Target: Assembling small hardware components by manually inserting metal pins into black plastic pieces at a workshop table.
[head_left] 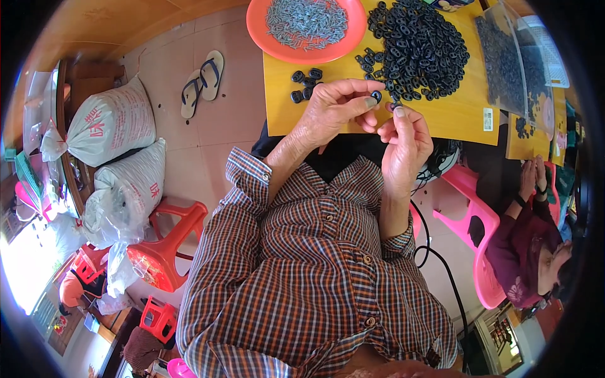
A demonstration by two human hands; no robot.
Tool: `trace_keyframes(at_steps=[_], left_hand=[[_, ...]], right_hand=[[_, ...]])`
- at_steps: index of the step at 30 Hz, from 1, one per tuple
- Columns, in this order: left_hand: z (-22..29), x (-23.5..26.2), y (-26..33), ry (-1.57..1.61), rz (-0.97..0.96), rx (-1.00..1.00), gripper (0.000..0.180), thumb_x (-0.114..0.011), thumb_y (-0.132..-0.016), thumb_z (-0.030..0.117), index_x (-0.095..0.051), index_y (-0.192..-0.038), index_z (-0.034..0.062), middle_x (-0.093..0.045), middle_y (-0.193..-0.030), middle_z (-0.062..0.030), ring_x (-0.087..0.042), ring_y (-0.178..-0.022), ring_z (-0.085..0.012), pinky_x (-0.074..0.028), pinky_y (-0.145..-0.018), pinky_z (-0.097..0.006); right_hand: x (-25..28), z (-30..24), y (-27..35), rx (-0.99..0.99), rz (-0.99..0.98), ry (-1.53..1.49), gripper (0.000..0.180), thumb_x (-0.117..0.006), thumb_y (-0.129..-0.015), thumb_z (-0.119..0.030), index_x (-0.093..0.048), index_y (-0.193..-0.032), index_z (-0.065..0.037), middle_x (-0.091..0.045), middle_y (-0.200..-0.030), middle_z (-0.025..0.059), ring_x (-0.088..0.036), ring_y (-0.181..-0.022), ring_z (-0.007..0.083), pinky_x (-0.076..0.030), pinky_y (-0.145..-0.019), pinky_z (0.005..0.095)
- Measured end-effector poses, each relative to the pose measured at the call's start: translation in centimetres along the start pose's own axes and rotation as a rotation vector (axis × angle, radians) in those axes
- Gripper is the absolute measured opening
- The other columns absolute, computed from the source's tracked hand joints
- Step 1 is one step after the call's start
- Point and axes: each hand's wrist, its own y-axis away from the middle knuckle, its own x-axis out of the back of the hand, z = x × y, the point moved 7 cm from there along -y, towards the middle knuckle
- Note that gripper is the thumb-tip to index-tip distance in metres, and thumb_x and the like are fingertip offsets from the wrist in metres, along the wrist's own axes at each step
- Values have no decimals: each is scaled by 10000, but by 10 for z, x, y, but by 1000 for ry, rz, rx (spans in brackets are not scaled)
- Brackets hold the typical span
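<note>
The shirt (296, 264), checked in orange, dark and white, lay closest, its front spreading below the fingers. Above it, the left hand (331, 112) pinched a black piece (376, 96) between thumb and forefinger, a pale spot showing in its face. The right hand (408, 148) was just beside, its thumb and finger closed on a second piece (395, 106), mostly covered by the fingertips. Whether the two pieces touched could not be told. Both were held over the near edge of the yellow bench (282, 107).

Just beyond the fingers spread a heap (428, 50) of black pieces, many with holes. Left of the fingers stood a small cluster (307, 82) of black pieces; farther beyond, the red plate (257, 31) held grey screws (305, 24). Right of the fingers was a clear container (501, 60) of dark pieces. Well to the left, slippers (211, 75) lay on the floor (230, 47), with white sacks (116, 120) farther off.
</note>
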Motion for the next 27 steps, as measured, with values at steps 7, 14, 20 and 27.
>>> trace_keyframes(at_steps=[7,14,20,27], left_hand=[[-6,2,0,63,-8,38,313,-563,-895,-30,-594,-1206,-1,-616,-864,-40,-608,-704,-105,-544,-642,-244],[-6,3,-1,19,-12,21,324,-566,-888,-41,-588,-1210,-9,-611,-855,-39,-606,-703,-107,-546,-639,-246],[-9,6,-3,13,-9,9,321,-565,-890,-41,-587,-1208,-12,-608,-848,-40,-609,-704,-110,-546,-635,-244],[-6,5,-2,-13,-11,-4,318,-566,-889,-41,-587,-1205,-17,-607,-851,-40,-609,-700,-109,-544,-642,-244]], right_hand=[[-5,-4,2,57,-19,137,116,-613,-885,-87,-607,-855,24,-592,-766,46,-493,-583,53,-371,-542,195],[-7,-5,3,64,-39,187,110,-611,-886,-81,-611,-849,22,-595,-791,51,-496,-593,52,-378,-549,193],[-9,-4,4,33,-40,208,127,-612,-888,-87,-610,-848,33,-609,-899,71,-510,-597,56,-388,-552,195],[-9,-5,4,34,-54,235,134,-612,-891,-93,-609,-847,33,-616,-926,76,-522,-605,58,-391,-556,195]])
